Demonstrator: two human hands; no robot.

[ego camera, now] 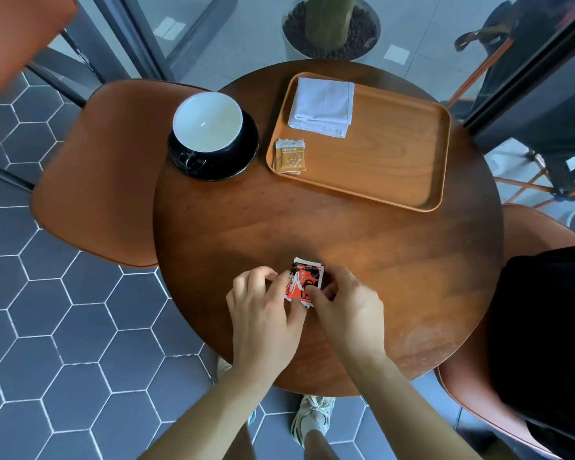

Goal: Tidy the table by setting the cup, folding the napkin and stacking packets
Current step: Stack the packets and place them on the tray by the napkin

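Red, black and white packets [304, 280] lie in a small pile near the front of the round wooden table [329, 234]. My left hand [263, 307] and my right hand [346, 303] both pinch that pile from either side. A white cup [208, 122] stands on a black saucer [243, 157] at the back left. On the wooden tray [395, 154] lies a folded white napkin [322, 106], and orange packets [290, 157] are stacked in the tray's near left corner.
Brown chairs stand to the left [103, 167] and at the right [472, 393] of the table. A black garment [545, 343] lies on the right chair. A plant pot [331, 28] sits behind the table by the glass wall.
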